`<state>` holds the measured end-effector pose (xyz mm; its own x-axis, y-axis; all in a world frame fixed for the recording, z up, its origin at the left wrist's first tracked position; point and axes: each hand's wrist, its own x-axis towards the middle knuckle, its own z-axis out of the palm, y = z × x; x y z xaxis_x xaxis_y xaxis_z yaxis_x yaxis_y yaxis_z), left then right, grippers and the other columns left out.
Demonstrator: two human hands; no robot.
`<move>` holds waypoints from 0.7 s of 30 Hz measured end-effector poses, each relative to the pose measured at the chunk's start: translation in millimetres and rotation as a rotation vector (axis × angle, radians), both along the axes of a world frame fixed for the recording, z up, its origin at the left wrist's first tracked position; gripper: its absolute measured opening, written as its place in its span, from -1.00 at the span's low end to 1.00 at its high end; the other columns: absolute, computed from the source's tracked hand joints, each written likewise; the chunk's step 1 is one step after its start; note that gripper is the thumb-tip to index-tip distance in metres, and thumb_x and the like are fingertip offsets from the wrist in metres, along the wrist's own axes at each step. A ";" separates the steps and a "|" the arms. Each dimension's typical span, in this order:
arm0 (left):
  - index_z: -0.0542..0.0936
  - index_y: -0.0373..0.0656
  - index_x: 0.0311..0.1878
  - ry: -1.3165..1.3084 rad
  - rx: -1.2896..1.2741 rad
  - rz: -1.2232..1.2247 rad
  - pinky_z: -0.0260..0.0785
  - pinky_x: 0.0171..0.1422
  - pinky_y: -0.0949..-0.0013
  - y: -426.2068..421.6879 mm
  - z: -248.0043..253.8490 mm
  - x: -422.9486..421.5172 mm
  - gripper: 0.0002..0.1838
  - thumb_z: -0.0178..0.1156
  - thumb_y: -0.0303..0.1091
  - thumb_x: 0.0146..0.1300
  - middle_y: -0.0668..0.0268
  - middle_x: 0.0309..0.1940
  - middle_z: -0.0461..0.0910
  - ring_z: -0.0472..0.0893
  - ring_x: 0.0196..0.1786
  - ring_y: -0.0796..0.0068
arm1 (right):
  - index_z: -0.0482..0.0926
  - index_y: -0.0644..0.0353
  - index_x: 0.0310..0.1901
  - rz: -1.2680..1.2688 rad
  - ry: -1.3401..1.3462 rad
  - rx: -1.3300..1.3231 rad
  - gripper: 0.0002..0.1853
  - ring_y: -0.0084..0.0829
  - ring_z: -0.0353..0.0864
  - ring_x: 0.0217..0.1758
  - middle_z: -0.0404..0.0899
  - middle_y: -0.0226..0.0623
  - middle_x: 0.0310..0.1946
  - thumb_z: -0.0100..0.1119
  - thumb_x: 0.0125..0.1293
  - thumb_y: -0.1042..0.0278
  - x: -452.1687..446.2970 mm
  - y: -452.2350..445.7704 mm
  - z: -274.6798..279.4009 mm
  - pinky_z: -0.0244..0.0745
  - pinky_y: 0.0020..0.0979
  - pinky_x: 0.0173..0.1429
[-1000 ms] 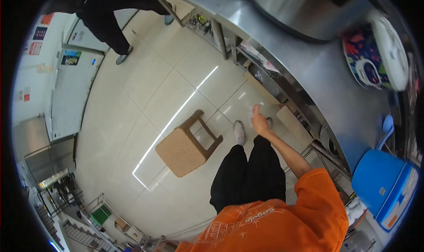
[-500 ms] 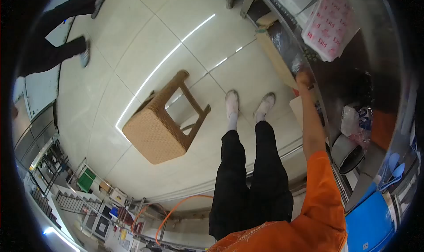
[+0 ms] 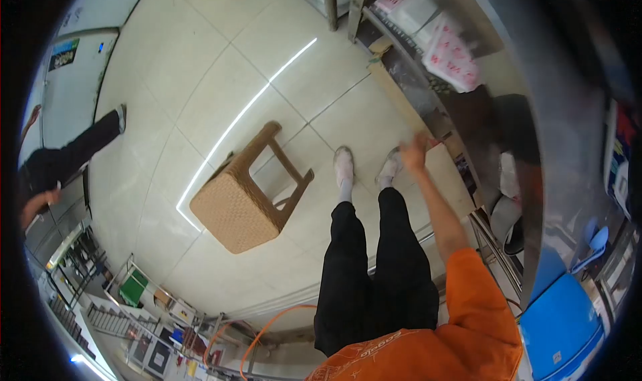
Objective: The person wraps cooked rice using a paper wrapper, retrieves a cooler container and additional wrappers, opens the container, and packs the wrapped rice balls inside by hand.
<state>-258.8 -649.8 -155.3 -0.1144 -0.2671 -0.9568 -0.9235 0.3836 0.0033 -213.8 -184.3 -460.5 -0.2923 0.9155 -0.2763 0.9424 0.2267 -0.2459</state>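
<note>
My right hand (image 3: 414, 152) is beside the near edge of a cardboard box (image 3: 398, 93), above my right shoe (image 3: 389, 167). Motion blurs its fingers, so I cannot make out whether they hold anything. A pale board or flap (image 3: 447, 175) lies just below the hand, by the box. Inside the box, clear plastic wrapping (image 3: 418, 95) shows in part. White packets with pink print (image 3: 451, 57) rest on the shelf above it. My left hand is out of sight.
A brown woven-pattern stool (image 3: 234, 210) stands on the tiled floor to my left. A blue plastic container (image 3: 560, 331) is at the lower right. Another person's dark-trousered leg (image 3: 83, 137) shows at the far left. An orange hose (image 3: 274, 317) runs behind me.
My right hand has come out of the box, moving left toward my feet. The other person has shifted down along the left edge. My view has turned slightly.
</note>
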 end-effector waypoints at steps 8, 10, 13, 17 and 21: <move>0.25 -0.14 0.25 0.037 0.259 -0.186 0.12 0.23 0.27 36.5 -3.2 -90.3 -0.42 -0.12 0.03 0.28 0.28 0.17 0.31 0.32 0.17 0.34 | -0.27 -0.16 0.38 -0.100 -0.291 -1.189 0.00 0.18 -0.20 0.39 -0.38 -0.10 0.40 0.10 0.03 -0.25 75.4 -186.1 190.2 -0.19 0.21 0.34; 0.24 -0.13 0.26 0.028 0.336 -0.255 0.11 0.24 0.27 52.8 1.9 -119.5 -0.41 -0.13 0.04 0.28 0.28 0.18 0.30 0.31 0.18 0.34 | -0.34 -0.20 0.38 -0.188 -0.269 -1.225 0.05 0.24 -0.22 0.38 -0.42 -0.11 0.41 0.11 0.00 -0.30 75.5 -194.7 229.9 -0.16 0.15 0.36; 0.23 -0.12 0.27 0.001 0.451 -0.330 0.10 0.26 0.26 87.4 14.8 -145.9 -0.40 -0.14 0.06 0.29 0.28 0.21 0.28 0.30 0.20 0.33 | -0.29 -0.16 0.38 -0.285 -0.086 -1.254 0.09 0.12 -0.21 0.41 -0.35 -0.04 0.40 0.16 -0.05 -0.31 109.1 -208.2 237.4 -0.14 0.00 0.40; 0.21 -0.12 0.29 -0.048 0.617 -0.462 0.08 0.29 0.24 148.1 46.7 -158.8 -0.39 -0.15 0.08 0.29 0.28 0.23 0.26 0.28 0.23 0.32 | 0.09 0.06 0.31 -0.515 0.343 -1.165 -0.12 -0.13 0.10 0.32 0.08 -0.03 0.27 0.18 -0.01 -0.15 160.2 -220.9 265.9 0.07 -0.16 0.32; 0.19 -0.11 0.30 -0.088 0.826 -0.759 0.06 0.31 0.23 225.3 88.1 -141.1 -0.37 -0.17 0.10 0.30 0.29 0.26 0.24 0.27 0.26 0.31 | 0.43 0.21 -0.01 -1.065 0.935 -0.657 -0.62 -0.43 0.55 -0.24 0.54 -0.30 -0.23 0.10 0.22 0.16 224.3 -241.8 297.3 0.47 -0.42 -0.17</move>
